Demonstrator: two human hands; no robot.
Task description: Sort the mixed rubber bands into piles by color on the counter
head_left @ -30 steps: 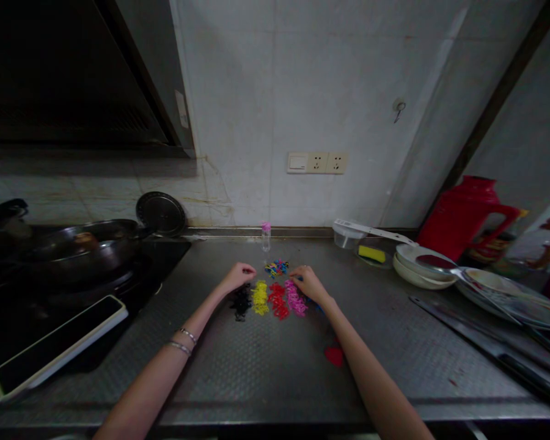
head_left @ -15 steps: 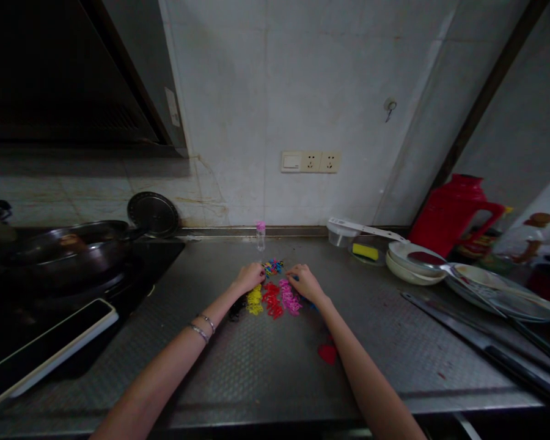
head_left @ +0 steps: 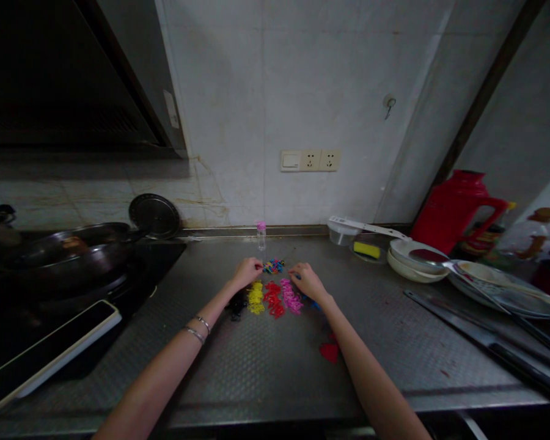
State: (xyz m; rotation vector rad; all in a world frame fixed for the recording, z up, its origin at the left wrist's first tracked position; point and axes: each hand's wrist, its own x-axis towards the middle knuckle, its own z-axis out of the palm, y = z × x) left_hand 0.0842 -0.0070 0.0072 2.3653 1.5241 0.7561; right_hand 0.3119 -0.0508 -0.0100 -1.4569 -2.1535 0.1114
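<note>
A small mixed pile of colourful elastic bands (head_left: 274,266) lies on the steel counter between my hands. My left hand (head_left: 246,272) is at the pile's left edge, fingertips pinched together; whatever they hold is too small to make out. On the other side, my right hand (head_left: 308,282) has curled fingers, with a bit of blue showing at the tips. Nearer to me are single-colour heaps: black bands (head_left: 237,305), yellow bands (head_left: 255,298), red bands (head_left: 274,299) and pink bands (head_left: 292,297). Blue bands (head_left: 312,303) are partly hidden under my right wrist.
A small clear bottle with a pink cap (head_left: 261,236) stands behind the pile. Beside my right forearm lies a red heart-shaped piece (head_left: 329,351). To the left are a phone (head_left: 50,354) and a pan (head_left: 68,256); to the right, bowls (head_left: 417,269), a knife (head_left: 458,330) and a red thermos (head_left: 456,211).
My left hand has shifted slightly up and left, uncovering more of the black and yellow heaps. My right hand stays nearly in place beside the mixed pile.
</note>
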